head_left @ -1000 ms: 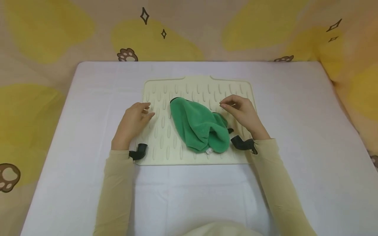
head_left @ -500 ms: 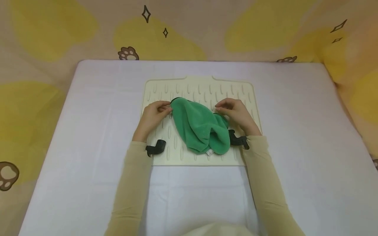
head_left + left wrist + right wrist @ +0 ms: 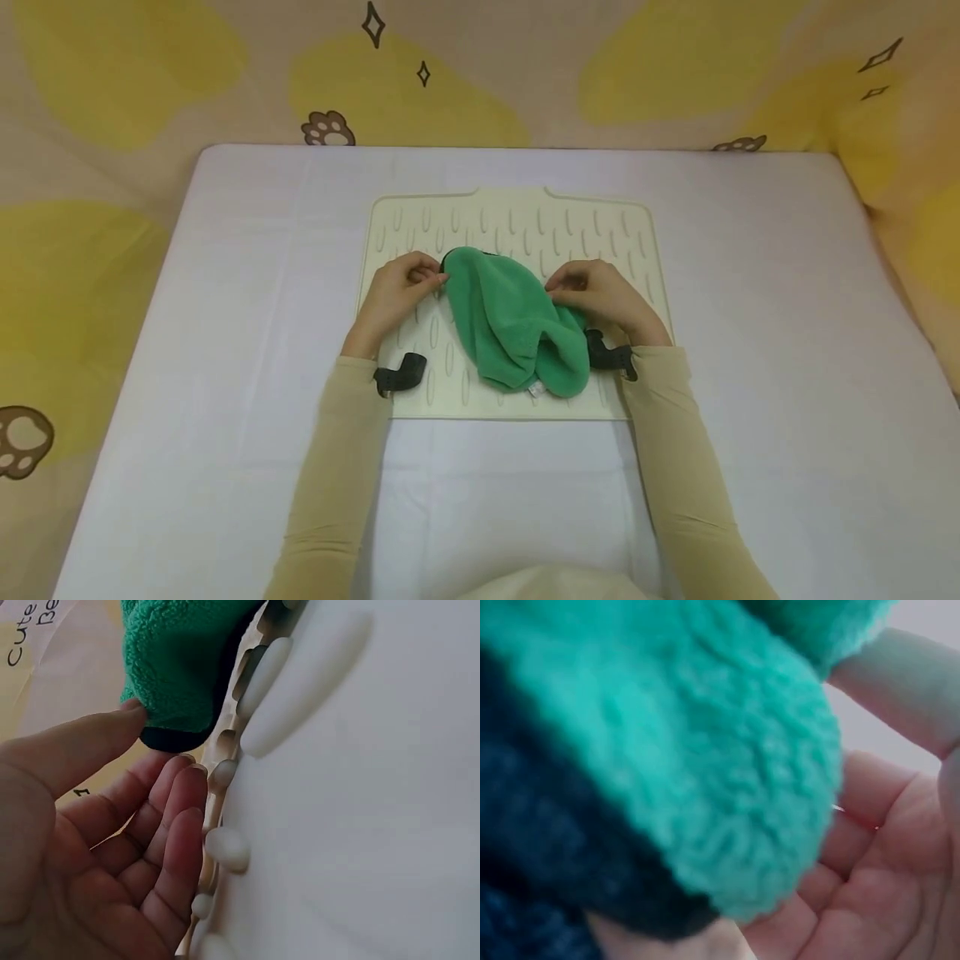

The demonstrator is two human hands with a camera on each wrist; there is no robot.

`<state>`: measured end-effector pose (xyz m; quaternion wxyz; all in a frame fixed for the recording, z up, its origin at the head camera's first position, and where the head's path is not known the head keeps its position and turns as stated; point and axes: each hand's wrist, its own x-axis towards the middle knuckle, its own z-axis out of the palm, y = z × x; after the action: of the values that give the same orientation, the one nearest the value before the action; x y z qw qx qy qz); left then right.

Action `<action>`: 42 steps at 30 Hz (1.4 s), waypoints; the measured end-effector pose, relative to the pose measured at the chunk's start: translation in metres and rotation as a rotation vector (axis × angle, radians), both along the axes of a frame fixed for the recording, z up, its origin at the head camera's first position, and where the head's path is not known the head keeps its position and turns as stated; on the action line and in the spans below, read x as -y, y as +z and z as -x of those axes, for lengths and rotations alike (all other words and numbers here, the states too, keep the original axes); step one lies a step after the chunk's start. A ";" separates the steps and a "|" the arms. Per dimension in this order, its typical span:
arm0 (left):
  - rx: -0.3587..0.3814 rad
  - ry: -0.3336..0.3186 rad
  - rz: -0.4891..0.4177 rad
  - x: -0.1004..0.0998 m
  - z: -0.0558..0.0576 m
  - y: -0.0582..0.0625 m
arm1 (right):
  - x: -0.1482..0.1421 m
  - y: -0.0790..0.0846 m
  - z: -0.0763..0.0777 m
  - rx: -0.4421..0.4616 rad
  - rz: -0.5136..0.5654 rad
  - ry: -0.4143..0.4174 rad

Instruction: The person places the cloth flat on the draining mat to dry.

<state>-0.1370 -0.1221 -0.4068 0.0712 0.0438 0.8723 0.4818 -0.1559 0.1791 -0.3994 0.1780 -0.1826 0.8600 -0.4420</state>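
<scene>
Head view: green cloth [image 3: 510, 321] lies crumpled on cream mat [image 3: 615, 237], left hand [image 3: 396, 293] at its far-left corner, right hand [image 3: 603, 296] at its right side. Left wrist: thumb and forefinger pinch the dark-edged corner; gripping right at the trim seems best. Right wrist: fingertips hidden by cloth, can't tell if clamped; worth catching one layer only.

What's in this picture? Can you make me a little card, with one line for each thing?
Main thing: crumpled, fuzzy green cloth, dark-edged
Under it: cream mat with raised oval bumps
Surface: white fabric-covered table
Left hand: pinches a dark-edged corner of the cloth
Right hand: at the cloth's right side; its grip is partly hidden
Backdrop: beige-and-yellow paw-print fabric
</scene>
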 end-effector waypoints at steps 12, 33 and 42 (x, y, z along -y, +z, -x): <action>-0.001 0.034 -0.232 0.000 -0.001 -0.004 | -0.001 -0.005 0.000 0.048 0.117 -0.008; 0.015 0.037 -0.249 -0.002 -0.001 -0.003 | -0.009 -0.014 -0.001 0.251 0.688 -0.095; 0.012 0.031 -0.241 -0.002 0.000 -0.004 | -0.007 -0.014 -0.003 0.397 0.691 0.003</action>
<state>-0.1370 -0.1205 -0.4110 0.0633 0.0355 0.8082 0.5845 -0.1530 0.1863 -0.4129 0.2693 -0.1438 0.6093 -0.7318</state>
